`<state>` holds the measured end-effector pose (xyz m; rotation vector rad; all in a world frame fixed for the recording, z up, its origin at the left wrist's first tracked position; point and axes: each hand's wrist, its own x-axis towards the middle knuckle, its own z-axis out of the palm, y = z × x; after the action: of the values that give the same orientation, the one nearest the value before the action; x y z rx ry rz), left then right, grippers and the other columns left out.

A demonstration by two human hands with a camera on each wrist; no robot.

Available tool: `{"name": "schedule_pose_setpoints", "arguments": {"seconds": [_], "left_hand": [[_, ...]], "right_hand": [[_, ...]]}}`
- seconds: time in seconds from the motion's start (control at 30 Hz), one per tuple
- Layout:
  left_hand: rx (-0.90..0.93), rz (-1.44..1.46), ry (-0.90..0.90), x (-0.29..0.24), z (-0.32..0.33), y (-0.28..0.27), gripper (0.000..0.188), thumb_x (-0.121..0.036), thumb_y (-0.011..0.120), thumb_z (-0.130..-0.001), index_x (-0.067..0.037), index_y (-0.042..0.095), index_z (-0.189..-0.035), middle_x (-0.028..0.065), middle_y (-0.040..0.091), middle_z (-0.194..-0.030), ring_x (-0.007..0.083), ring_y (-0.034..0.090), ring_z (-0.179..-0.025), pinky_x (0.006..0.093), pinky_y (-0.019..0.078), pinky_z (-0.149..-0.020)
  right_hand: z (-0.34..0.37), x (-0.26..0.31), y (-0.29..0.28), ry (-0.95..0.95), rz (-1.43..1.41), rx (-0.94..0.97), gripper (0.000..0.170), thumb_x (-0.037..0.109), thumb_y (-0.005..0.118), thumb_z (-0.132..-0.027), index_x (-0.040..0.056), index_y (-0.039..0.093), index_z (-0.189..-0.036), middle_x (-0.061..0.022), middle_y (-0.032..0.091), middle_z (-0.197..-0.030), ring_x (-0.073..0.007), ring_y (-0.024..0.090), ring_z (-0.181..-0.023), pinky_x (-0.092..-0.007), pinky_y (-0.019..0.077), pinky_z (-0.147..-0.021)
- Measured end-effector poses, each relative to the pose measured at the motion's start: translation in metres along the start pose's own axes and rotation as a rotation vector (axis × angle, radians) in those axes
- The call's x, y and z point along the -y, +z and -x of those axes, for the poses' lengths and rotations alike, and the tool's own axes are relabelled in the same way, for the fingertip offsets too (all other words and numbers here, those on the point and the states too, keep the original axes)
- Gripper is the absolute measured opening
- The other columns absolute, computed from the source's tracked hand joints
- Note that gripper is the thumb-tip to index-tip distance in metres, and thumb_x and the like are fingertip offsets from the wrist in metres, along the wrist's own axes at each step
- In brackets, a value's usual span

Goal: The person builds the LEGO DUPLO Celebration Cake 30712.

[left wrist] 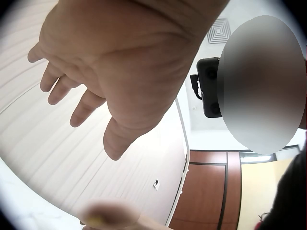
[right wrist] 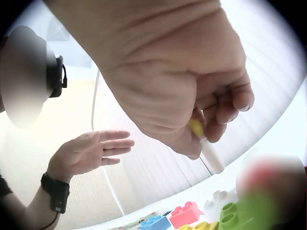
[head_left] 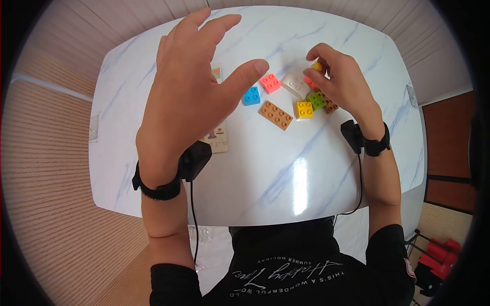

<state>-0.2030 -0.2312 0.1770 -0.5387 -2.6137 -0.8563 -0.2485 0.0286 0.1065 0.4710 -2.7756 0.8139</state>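
My left hand (head_left: 186, 97) is raised above the left part of the table, fingers spread and holding nothing; its palm (left wrist: 120, 62) shows in the left wrist view. My right hand (head_left: 342, 79) pinches a small yellow and white piece (right wrist: 196, 126) between thumb and fingers, above the blocks. Beneath or beside it lie a green block (head_left: 317, 100), a yellow block (head_left: 304, 110), a white piece (head_left: 295, 84) and a partly hidden red one. Further left are a pink block (head_left: 270, 83), a blue block (head_left: 251, 96) and a long tan block (head_left: 276, 115).
A printed sheet or booklet (head_left: 219, 138) lies partly hidden under my left hand. A brown block (head_left: 331, 106) sits beside the green one. The white marbled table (head_left: 245, 188) has rounded edges; cables hang from both wrist cameras near its front edge.
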Motion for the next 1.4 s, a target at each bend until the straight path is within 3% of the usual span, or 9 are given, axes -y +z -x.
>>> {"name": "schedule_pose_setpoints", "arguments": {"seconds": [0.03, 0.1, 0.17, 0.27, 0.33, 0.7, 0.97, 1.4], "left_hand": [[-0.066, 0.104, 0.02, -0.004, 0.001, -0.001, 0.06, -0.038, 0.081, -0.087, -0.014, 0.062, -0.139, 0.0228, 0.048, -0.153, 0.0363, 0.046, -0.142, 0.0452, 0.0398, -0.114], [-0.095, 0.014, 0.111, 0.022, 0.002, 0.009, 0.061, -0.038, 0.081, -0.087, -0.013, 0.062, -0.139, 0.0229, 0.048, -0.153, 0.0364, 0.046, -0.142, 0.0454, 0.0397, -0.114], [-0.125, -0.079, 0.195, 0.036, 0.001, 0.012, 0.061, -0.039, 0.08, -0.087, -0.013, 0.062, -0.139, 0.0229, 0.048, -0.152, 0.0366, 0.046, -0.142, 0.0455, 0.0397, -0.114], [-0.055, -0.143, 0.141, 0.043, -0.002, 0.01, 0.061, -0.04, 0.08, -0.087, -0.013, 0.062, -0.139, 0.0235, 0.049, -0.152, 0.0377, 0.045, -0.143, 0.0462, 0.0401, -0.114], [-0.215, -0.164, 0.376, 0.055, -0.002, 0.019, 0.056, -0.029, 0.079, -0.09, -0.007, 0.061, -0.138, 0.0212, 0.053, -0.148, 0.0334, 0.053, -0.136, 0.0427, 0.0448, -0.11], [-0.174, -0.154, 0.342, 0.053, 0.0, 0.019, 0.056, -0.028, 0.079, -0.09, -0.006, 0.061, -0.138, 0.021, 0.054, -0.148, 0.0329, 0.053, -0.135, 0.0423, 0.0451, -0.109], [-0.163, -0.152, 0.339, 0.053, 0.0, 0.018, 0.056, -0.028, 0.079, -0.09, -0.006, 0.061, -0.138, 0.0208, 0.054, -0.148, 0.0326, 0.054, -0.135, 0.042, 0.0453, -0.109], [-0.147, -0.14, 0.331, 0.05, 0.001, 0.017, 0.055, -0.027, 0.079, -0.09, -0.005, 0.061, -0.137, 0.0206, 0.054, -0.147, 0.032, 0.054, -0.134, 0.0416, 0.0456, -0.109]], "right_hand": [[-0.001, 0.0, 0.001, 0.011, -0.011, 0.025, 0.013, 0.009, 0.071, -0.092, 0.0025, 0.068, -0.102, -0.0073, 0.063, -0.078, -0.0157, 0.06, -0.07, -0.0308, 0.0508, -0.063], [-0.001, 0.001, 0.003, 0.02, -0.022, 0.053, 0.013, 0.011, 0.071, -0.093, 0.0017, 0.067, -0.101, -0.0061, 0.063, -0.075, -0.0135, 0.059, -0.068, -0.029, 0.0505, -0.062], [-0.002, 0.005, 0.004, 0.143, -0.164, 0.11, 0.019, 0.017, 0.073, -0.09, 0.0006, 0.07, -0.098, -0.0111, 0.069, -0.081, -0.0229, 0.063, -0.071, -0.0345, 0.0524, -0.068], [-0.003, 0.007, 0.007, 0.144, -0.139, 0.128, 0.019, 0.017, 0.073, -0.09, 0.0004, 0.071, -0.099, -0.0105, 0.068, -0.08, -0.0218, 0.061, -0.07, -0.0339, 0.0518, -0.068], [-0.003, 0.002, 0.01, 0.093, -0.142, 0.102, 0.019, 0.016, 0.073, -0.09, 0.0005, 0.071, -0.099, -0.0105, 0.067, -0.08, -0.0208, 0.061, -0.07, -0.0334, 0.0516, -0.067], [-0.002, 0.005, 0.012, 0.122, -0.186, 0.118, 0.018, 0.014, 0.073, -0.09, 0.0002, 0.071, -0.101, -0.0111, 0.067, -0.079, -0.018, 0.06, -0.07, -0.0314, 0.0512, -0.066], [-0.001, 0.002, 0.013, -0.048, -0.061, 0.093, 0.018, 0.01, 0.073, -0.089, 0.0012, 0.072, -0.104, -0.0132, 0.069, -0.09, -0.0246, 0.064, -0.077, -0.0351, 0.0531, -0.073], [0.003, 0.004, 0.016, -0.125, 0.016, 0.108, 0.018, 0.008, 0.072, -0.089, 0.0029, 0.074, -0.106, -0.013, 0.068, -0.087, -0.029, 0.066, -0.076, -0.0374, 0.0536, -0.071]]}}
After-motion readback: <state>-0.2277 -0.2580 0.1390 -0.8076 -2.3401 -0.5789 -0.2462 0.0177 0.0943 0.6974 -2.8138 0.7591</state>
